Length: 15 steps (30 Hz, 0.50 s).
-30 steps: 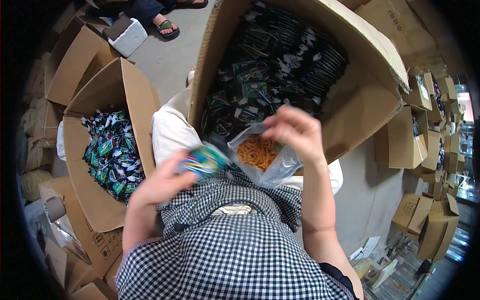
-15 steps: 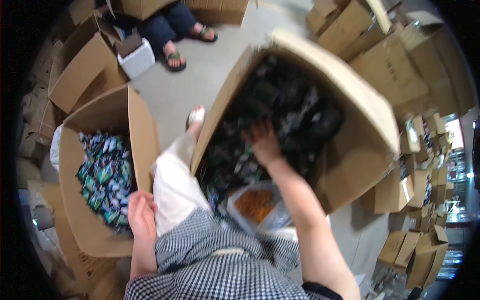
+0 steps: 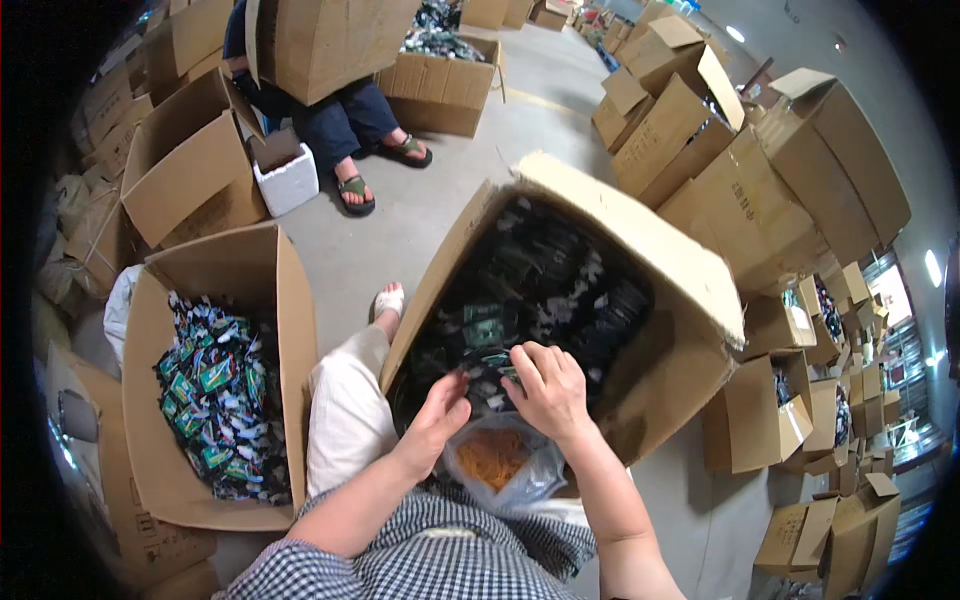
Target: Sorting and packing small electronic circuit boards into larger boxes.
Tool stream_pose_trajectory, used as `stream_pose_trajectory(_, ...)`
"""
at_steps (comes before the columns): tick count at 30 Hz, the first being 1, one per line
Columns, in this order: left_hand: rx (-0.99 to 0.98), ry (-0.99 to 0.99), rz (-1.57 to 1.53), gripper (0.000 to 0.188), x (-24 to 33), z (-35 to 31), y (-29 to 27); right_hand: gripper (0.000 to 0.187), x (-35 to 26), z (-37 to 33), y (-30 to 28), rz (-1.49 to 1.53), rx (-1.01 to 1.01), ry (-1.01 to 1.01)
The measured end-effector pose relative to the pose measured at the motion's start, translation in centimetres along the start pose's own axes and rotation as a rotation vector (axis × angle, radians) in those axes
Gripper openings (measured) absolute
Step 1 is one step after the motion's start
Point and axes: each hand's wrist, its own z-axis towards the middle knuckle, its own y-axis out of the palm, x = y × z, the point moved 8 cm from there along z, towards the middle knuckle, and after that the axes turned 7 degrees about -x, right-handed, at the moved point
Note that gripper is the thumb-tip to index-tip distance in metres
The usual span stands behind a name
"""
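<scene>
My right hand point(image 3: 550, 390) is closed, its thumb and fingertips pinching a small black bundle, perhaps a coiled cable point(image 3: 488, 358), with a greenish bit on it. Close by on the left, my left hand point(image 3: 432, 422) has its thumb and curled fingers apart, near the bundle's left end. Both hands are over a deep cardboard box point(image 3: 680, 375), in which dark bundles point(image 3: 560, 265) lie in rows and a small green board point(image 3: 483, 328) shows. At the box's near end, a clear plastic bag point(image 3: 545, 482) holds a tangle of thin orange bands point(image 3: 490, 456).
To my left, an open carton point(image 3: 140, 420) holds a heap of green boards with wires point(image 3: 220, 390). A seated person point(image 3: 350, 115) is beyond, near a white foam box point(image 3: 287, 190). Stacked cartons point(image 3: 745, 200) crowd the right side, and another carton point(image 3: 440, 95) stands at the back.
My right hand has drawn back from the bundles toward me and now pinches one. My left hand has left the left carton's edge and come over beside it. The view has tilted upward.
</scene>
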Motion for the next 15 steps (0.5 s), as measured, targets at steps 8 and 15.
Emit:
stream_pose_trajectory(8, -0.198, 0.051, -0.292, 0.066, 3.0, 0.8, 4.3, 0.05, -7.0, -3.3, -2.4, 0.297, -0.036, -0.28)
stream_pose_trajectory(15, 0.021, 0.034, -0.735, 0.055, 0.3, 0.8, 0.7, 0.079, -7.7, -6.4, -2.7, 0.97, -0.131, -0.067)
